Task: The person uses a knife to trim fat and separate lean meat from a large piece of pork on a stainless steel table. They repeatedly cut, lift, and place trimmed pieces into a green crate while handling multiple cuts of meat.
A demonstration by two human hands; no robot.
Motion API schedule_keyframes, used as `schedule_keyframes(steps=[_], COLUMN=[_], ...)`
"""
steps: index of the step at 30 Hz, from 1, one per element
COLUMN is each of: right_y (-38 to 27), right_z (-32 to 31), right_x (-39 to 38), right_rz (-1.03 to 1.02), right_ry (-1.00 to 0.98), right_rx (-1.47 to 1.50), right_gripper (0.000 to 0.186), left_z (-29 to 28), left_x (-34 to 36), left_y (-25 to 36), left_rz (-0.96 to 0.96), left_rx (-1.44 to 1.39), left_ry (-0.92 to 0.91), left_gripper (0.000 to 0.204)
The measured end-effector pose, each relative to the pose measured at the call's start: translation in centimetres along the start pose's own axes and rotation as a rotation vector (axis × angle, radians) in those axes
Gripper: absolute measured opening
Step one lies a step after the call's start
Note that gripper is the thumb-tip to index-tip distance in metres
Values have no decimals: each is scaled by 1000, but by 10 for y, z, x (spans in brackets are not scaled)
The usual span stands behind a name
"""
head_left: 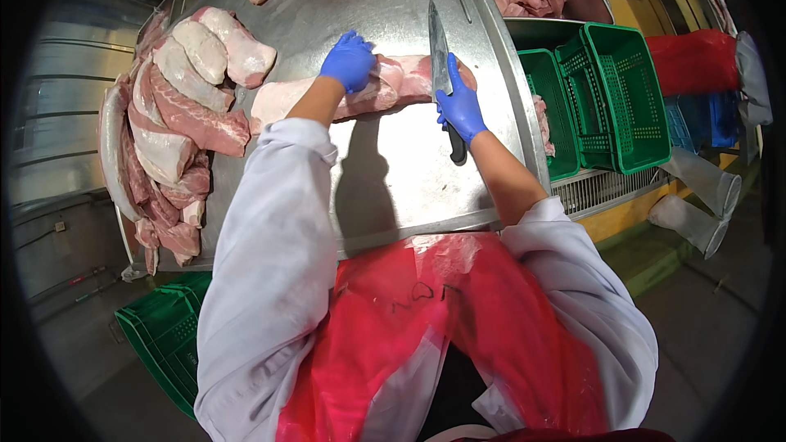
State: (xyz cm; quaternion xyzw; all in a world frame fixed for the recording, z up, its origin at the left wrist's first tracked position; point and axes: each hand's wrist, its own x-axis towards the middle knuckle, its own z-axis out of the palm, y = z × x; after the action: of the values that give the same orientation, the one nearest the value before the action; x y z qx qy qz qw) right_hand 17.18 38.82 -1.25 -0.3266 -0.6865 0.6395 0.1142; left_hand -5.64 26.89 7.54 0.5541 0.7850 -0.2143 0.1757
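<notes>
The right grip (463,112) is closed round a knife (438,37), whose narrow steel blade points away from the person. A long pink-and-white meat slab (386,87) lies left to right on the shiny metal surface (434,176), under the left grip (350,63), whose hold I cannot tell.

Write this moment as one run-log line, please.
blue-gloved left hand: on long pink meat slab | blue-gloved right hand: gripping black-handled steel knife | position: across slab's right part, contact unclear | surface: grey metal table
</notes>
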Motion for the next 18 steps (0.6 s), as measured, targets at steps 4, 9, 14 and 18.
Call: schedule_keyframes(steps=[4,9,14,18], right_y=[-16,1,-3,0], right_z=[10,10,4,33], right_x=[-14,2,-11,-26], right_rz=[187,114,117,163], right_ry=[-64,39,11,-87], right_rx=[175,47,-19,162], right_gripper=[88,86,83,82], left_z=[38,32,36,53], left_x=[-32,-7,-16,-58], left_y=[2,7,12,59], left_rz=[-23,101,-24,-251], left_rx=[-221,58,-176,-682], left_ry=[274,343,160,462], left_gripper=[69,73,58,45])
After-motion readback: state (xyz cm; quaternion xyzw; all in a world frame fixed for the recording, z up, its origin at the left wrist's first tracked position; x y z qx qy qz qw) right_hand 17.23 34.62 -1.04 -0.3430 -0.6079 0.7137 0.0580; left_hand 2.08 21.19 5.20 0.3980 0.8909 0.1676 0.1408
